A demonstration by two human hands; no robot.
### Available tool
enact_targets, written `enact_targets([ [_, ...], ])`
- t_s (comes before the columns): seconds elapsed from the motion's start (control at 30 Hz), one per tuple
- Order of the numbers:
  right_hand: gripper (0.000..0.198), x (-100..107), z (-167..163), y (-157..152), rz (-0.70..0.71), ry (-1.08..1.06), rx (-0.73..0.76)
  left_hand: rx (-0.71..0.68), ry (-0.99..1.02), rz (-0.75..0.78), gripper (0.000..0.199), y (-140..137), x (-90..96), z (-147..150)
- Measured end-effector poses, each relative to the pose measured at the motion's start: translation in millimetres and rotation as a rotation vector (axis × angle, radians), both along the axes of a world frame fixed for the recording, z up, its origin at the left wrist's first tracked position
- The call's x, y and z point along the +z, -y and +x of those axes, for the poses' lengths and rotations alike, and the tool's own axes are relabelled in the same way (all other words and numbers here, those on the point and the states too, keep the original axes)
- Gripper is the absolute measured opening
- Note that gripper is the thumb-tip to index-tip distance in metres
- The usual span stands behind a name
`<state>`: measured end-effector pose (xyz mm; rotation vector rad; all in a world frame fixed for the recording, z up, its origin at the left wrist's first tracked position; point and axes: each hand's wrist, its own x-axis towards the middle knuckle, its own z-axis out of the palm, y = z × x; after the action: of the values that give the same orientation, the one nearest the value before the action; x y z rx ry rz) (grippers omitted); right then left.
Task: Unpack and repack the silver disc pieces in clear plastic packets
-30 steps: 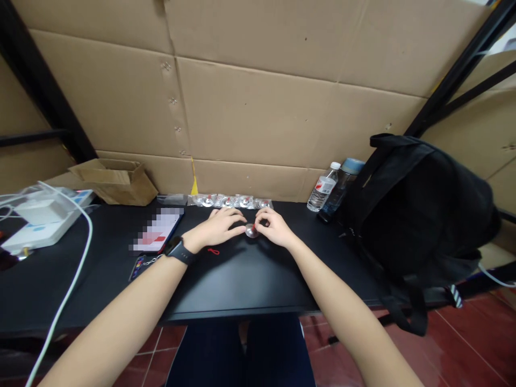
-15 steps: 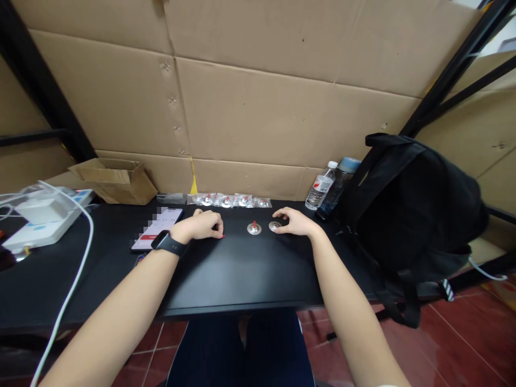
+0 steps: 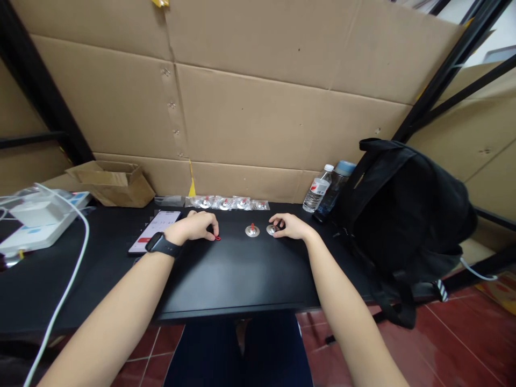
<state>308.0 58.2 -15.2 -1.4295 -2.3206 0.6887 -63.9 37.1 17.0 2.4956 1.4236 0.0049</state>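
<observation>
My left hand (image 3: 201,226) is closed in a pinch at a small red loop (image 3: 218,238), low over the black table. My right hand (image 3: 291,226) curls its thumb and fingers round the rim of a small metal cymbal (image 3: 271,230), which lies flat and is partly covered by the fingers; no red loop shows on it. Just left of it another small metal cymbal (image 3: 252,232) rests on the table with a red loop standing up from its middle. Behind them lies a row of several clear packets (image 3: 224,203) with shiny discs and red bits inside.
A phone (image 3: 155,228) lies left of my left hand. Farther left are a brown paper box (image 3: 121,188) and a white power strip (image 3: 36,228) with a cable. Two bottles (image 3: 318,189) and a black backpack (image 3: 407,215) stand at the right. Cardboard (image 3: 258,118) walls the back.
My left hand has shifted slightly left with the red loop, which shows more clearly at its fingertips. The right fingers have drawn in closer over the cymbal. The view has tilted a little.
</observation>
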Motion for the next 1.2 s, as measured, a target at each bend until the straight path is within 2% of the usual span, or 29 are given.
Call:
enact_targets([
  [0.13,0.059,-4,-5,-1,-0.005,-0.005,-0.014,-0.005,-0.035,0.014,0.01,-1,-1.1,5],
  [0.3,0.052,-6,-10,-2,-0.021,-0.015,-0.001,-0.081,-0.045,0.085,0.011,2,-7.1,12],
  [0.57,0.041,1,-8,0,0.025,0.089,-0.045,-0.134,0.081,0.124,0.012,1,-13.5,15],
  [0.7,0.039,2,-7,1,-0.03,0.068,-0.019,-0.172,0.156,0.139,0.015,1,-14.1,17],
  [0.87,0.044,3,-8,4,-0.024,0.068,-0.04,-0.188,0.204,0.196,0.015,1,-15.3,23],
  [1.07,0.047,7,-12,10,-0.02,0.058,-0.041,-0.144,0.303,0.286,0.014,5,-14.4,34],
  [1.2,0.059,13,-16,17,0.018,0.124,0.007,-0.146,0.359,0.328,0.014,8,-11.9,38],
])
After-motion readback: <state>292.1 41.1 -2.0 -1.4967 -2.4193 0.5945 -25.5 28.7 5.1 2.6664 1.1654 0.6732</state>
